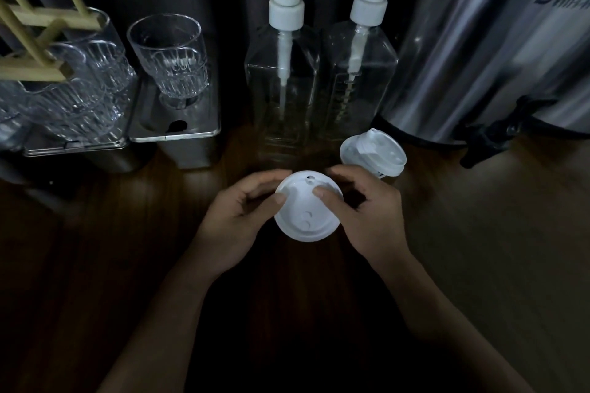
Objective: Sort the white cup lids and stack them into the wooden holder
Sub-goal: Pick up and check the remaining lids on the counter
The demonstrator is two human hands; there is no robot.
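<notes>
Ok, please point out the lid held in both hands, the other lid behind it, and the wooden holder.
Held lid [307,217]: head view, middle of its top.
Other lid [374,150]: head view, its top face.
Wooden holder [48,14]: head view, a crossbar.

Your light is dim: the white lid [307,215] is the brightest thing, and the counter [79,281] below it sinks into near-black shadow. Right of the lid the counter is paler, and the steel urn [491,41] shows soft streaky glare (its lettering smeared). Verticals above the lid lean outward.
</notes>
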